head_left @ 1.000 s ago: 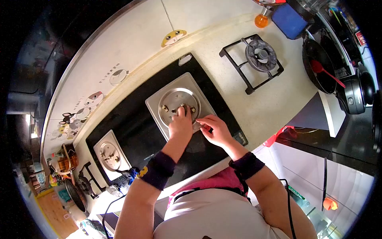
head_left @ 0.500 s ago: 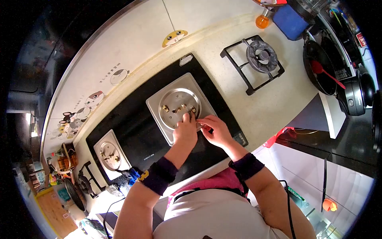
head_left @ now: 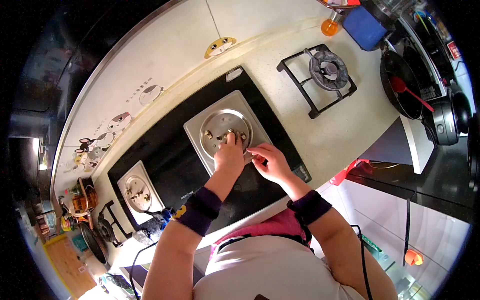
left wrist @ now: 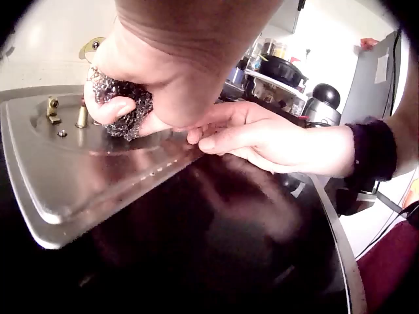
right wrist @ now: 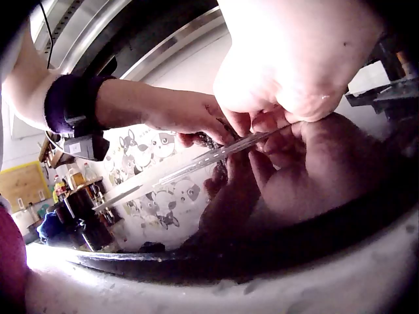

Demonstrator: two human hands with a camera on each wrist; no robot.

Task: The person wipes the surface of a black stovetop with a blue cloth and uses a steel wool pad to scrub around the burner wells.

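Note:
My left hand [head_left: 229, 156] reaches over the square metal burner plate [head_left: 197, 125] on the black glass hob [head_left: 172, 145]. In the left wrist view its fingers curl round a dark wire scouring ball [left wrist: 131, 111], pressed against the plate beside small brass fittings [left wrist: 82, 116]. My right hand [head_left: 274, 164] is at the plate's near right edge, and in the right wrist view its fingertips and thumb pinch that edge [right wrist: 239, 145]. The scouring ball is mostly hidden under my left hand in the head view.
A second burner plate [head_left: 152, 187] lies at the hob's left. On the counter to the right stands a black pan support [head_left: 314, 109] with a round burner ring [head_left: 328, 70]. Farther right are a black pan [head_left: 392, 67] with a red utensil, and a blue container [head_left: 362, 27].
Over the last second my left hand drew back toward the plate's near edge, then moved forward again over the fittings. My right hand has stayed at the edge.

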